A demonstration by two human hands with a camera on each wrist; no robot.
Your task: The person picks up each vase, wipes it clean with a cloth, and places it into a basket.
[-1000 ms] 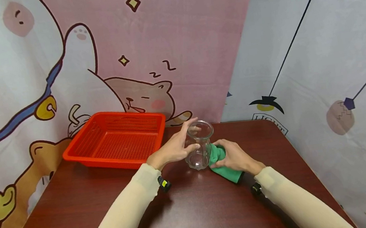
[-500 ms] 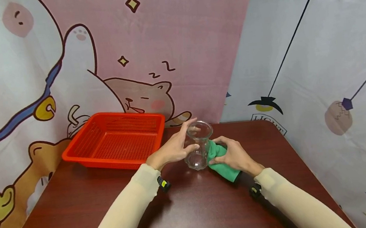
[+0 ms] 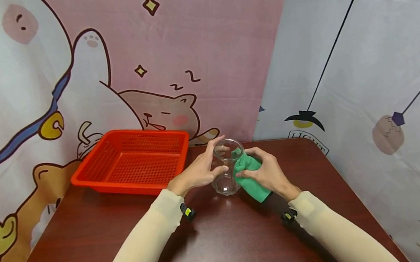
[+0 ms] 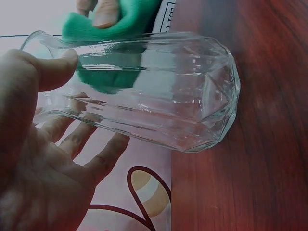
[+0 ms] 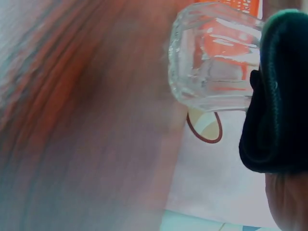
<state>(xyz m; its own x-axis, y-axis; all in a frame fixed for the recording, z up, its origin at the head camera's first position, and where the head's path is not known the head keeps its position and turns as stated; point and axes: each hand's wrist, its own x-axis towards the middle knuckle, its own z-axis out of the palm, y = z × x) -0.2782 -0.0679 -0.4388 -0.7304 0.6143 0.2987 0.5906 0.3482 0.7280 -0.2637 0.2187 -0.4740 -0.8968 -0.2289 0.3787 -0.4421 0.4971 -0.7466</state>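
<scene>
A clear glass vase [image 3: 224, 184] with a flared rim and faceted sides stands upright on the table. My left hand [image 3: 198, 170] holds its upper part from the left, thumb in front and the other fingers behind, as the left wrist view shows with the hand [image 4: 53, 173] round the neck. From the right, my right hand [image 3: 270, 170] grips a bunched green cloth [image 3: 255, 188] against the upper side of the glass. Through the wall of the vase [image 4: 168, 91], part of the cloth shows in the left wrist view. In the right wrist view the cloth [image 5: 281, 106] looks dark and covers the upper vase.
On the left of the dark red-brown table [image 3: 223, 246] sits a red plastic basket [image 3: 132, 186] with slotted walls, just beyond my left hand. Cartoon-printed curtains [image 3: 223, 38] hang along the back and both sides. Each wrist carries a small black device.
My right hand has slid the green cloth upward along the side of the vase, from the lower body towards the rim. My left hand and the vase have stayed in place.
</scene>
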